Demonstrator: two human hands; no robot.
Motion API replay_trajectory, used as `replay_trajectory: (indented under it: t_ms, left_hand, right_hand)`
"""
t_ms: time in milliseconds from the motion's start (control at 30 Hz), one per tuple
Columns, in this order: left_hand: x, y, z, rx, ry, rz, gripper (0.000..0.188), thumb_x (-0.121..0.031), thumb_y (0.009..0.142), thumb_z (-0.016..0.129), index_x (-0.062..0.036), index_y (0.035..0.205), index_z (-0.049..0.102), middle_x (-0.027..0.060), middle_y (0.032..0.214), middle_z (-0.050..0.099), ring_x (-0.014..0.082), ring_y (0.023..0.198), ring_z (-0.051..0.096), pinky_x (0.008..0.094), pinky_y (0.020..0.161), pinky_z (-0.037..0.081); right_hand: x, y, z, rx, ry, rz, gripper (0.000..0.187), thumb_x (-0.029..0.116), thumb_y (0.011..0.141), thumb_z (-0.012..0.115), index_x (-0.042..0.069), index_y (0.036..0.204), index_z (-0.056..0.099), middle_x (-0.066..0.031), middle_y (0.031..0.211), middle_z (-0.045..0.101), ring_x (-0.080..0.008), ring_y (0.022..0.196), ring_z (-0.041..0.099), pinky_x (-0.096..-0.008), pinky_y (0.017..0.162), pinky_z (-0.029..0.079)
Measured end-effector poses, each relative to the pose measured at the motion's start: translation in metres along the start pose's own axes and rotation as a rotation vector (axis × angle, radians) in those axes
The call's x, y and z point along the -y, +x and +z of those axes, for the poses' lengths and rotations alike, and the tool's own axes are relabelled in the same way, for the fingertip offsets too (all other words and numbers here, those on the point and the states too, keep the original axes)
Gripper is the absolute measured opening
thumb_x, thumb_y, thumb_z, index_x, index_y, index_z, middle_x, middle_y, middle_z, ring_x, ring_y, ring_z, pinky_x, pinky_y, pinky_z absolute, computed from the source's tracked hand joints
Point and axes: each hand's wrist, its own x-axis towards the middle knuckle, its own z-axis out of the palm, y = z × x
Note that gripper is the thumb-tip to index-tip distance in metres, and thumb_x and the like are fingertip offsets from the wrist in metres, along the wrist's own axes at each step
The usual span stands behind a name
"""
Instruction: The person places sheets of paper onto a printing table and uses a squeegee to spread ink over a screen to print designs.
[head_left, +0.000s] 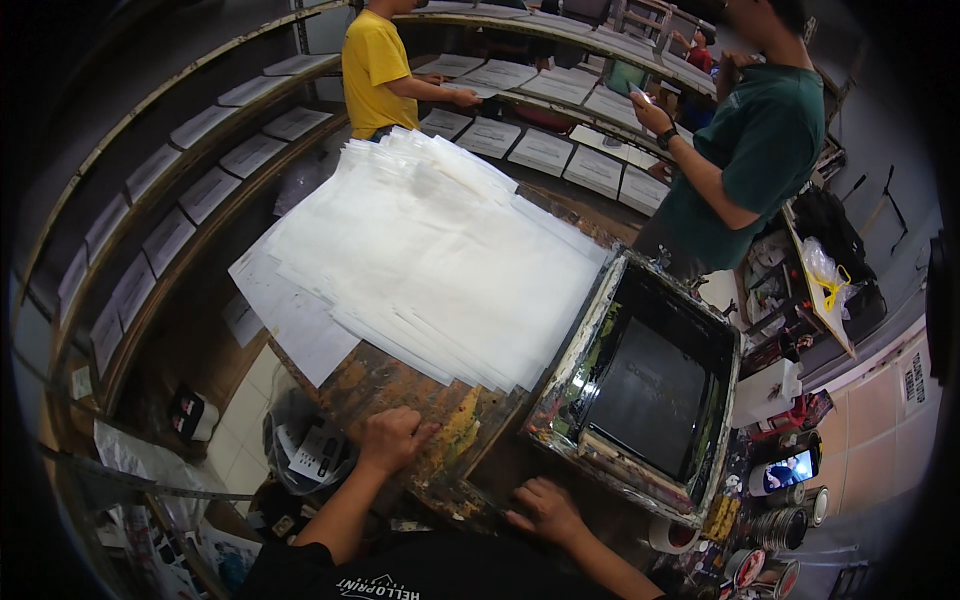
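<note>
— Where do we stand with our hands?

— Both rest on the paint-stained worktop [400,385], near its front edge. Our left hand [393,438] is loosely curled with fingers bent onto the wood, holding nothing. Our right hand [545,508] lies flat with fingers spread, also holding nothing, its fingertips just short of the near corner of the printing screen [640,385].

— So which hand is closer to the screen?

— The right one, clearly. The screen lies ahead and to the right of it, its metal frame smeared with ink, dark mesh inside. Its long axis runs away from us, tilted a little to the right. The left hand is well apart from it — a stretch of bare wood lies between.

— And the paper?

— The stack of white sheets [430,255] lies ahead of the left hand, fanned out and reaching far up the worktop. Its near right corner comes just beside the screen's left rail; we cannot tell whether they touch.

— Anything in the way?

— Nothing between either hand and the screen or sheets. To the right of our right hand stand ink cans [775,525] and a tape roll [672,537]. Farther off, a person in a yellow shirt [372,60] and another in a green shirt [765,150] stand by curved shelves of printed sheets [545,150].
</note>
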Motion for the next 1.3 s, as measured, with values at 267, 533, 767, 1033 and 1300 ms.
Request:
replay_trajectory:
  t_ms: [267, 533, 767, 1033, 1300]
  left_hand:
    - [0.0001, -0.0005, 0.0006, -0.012, 0.009, 0.005, 0.055, -0.051, 0.1, 0.067, -0.009, 0.068, 0.053, 0.0115, 0.069, 0.056, 0.0362, 0.067, 0.064, 0.0489, 0.059, 0.051]
    - [0.0011, 0.0003, 0.0016, -0.004, 0.015, 0.004, 0.055, -0.051, 0.099, 0.068, -0.009, 0.067, 0.053, 0.011, 0.068, 0.056, 0.0359, 0.066, 0.064, 0.0482, 0.059, 0.05]
    - [0.0017, 0.0003, 0.0039, 0.002, 0.048, 0.004, 0.054, -0.05, 0.098, 0.07, -0.0092, 0.067, 0.053, 0.0107, 0.069, 0.058, 0.0356, 0.065, 0.064, 0.0485, 0.059, 0.05]
    - [0.0016, -0.0002, 0.0015, 0.015, 0.034, -0.001, 0.052, -0.049, 0.098, 0.07, -0.0096, 0.068, 0.053, 0.0104, 0.07, 0.058, 0.0355, 0.066, 0.065, 0.0482, 0.06, 0.051]
    - [0.0009, 0.0004, 0.0008, 0.032, 0.051, 0.0, 0.052, -0.05, 0.099, 0.069, -0.0094, 0.069, 0.053, 0.0102, 0.07, 0.058, 0.0351, 0.066, 0.065, 0.0478, 0.06, 0.051]
  right_hand:
    - [0.0035, 0.0018, -0.0043, 0.038, 0.011, 0.046, 0.032, 0.029, 0.086, 0.084, 0.008, 0.103, 0.068, -0.0106, 0.092, 0.062, -0.0318, 0.087, 0.064, -0.0438, 0.075, 0.055]
    - [0.0036, 0.0007, -0.0048, 0.061, 0.025, 0.064, 0.032, 0.031, 0.09, 0.082, 0.008, 0.105, 0.067, -0.0109, 0.095, 0.063, -0.0329, 0.091, 0.065, -0.0442, 0.078, 0.055]
    - [-0.0017, -0.0012, 0.0004, 0.075, 0.032, 0.07, 0.031, 0.033, 0.092, 0.081, 0.008, 0.105, 0.067, -0.0107, 0.096, 0.062, -0.0331, 0.092, 0.065, -0.0441, 0.078, 0.056]
    - [0.0005, -0.0009, -0.0015, 0.056, 0.022, 0.062, 0.032, 0.033, 0.091, 0.082, 0.008, 0.107, 0.068, -0.011, 0.094, 0.062, -0.0335, 0.09, 0.065, -0.045, 0.077, 0.056]
    - [0.0009, 0.001, -0.0027, 0.052, 0.047, 0.058, 0.031, 0.033, 0.092, 0.082, 0.008, 0.105, 0.069, -0.0101, 0.092, 0.061, -0.0325, 0.087, 0.065, -0.044, 0.075, 0.056]
